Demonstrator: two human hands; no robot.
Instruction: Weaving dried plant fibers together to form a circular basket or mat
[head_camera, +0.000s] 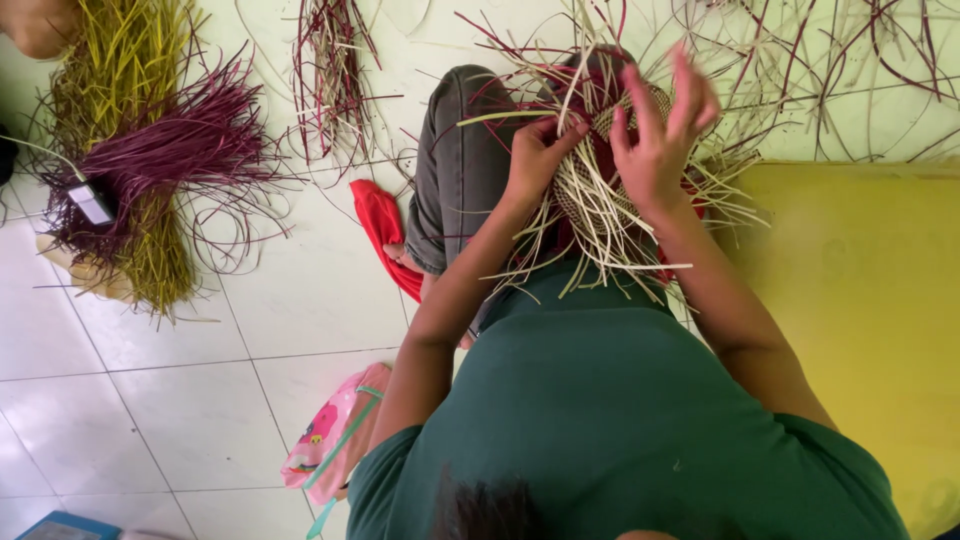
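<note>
Seated person weaving a half-made basket (590, 190) of pale and red strips, held in lap over the knees.

Left hand (535, 155) pinches pale strips at basket rim; right hand (655, 135) open, fingers spread vs. the weave. Basket looks light, strips thin, springy, prob. kink-prone: grip near woven body, not loose ends. Count: 1 basket, 2 hands. Farther on tiled floor (150, 400): 1 pink bag (335, 425), 1 red cloth (385, 235), 1 yellow-purple strip bundle (140, 160).
</note>
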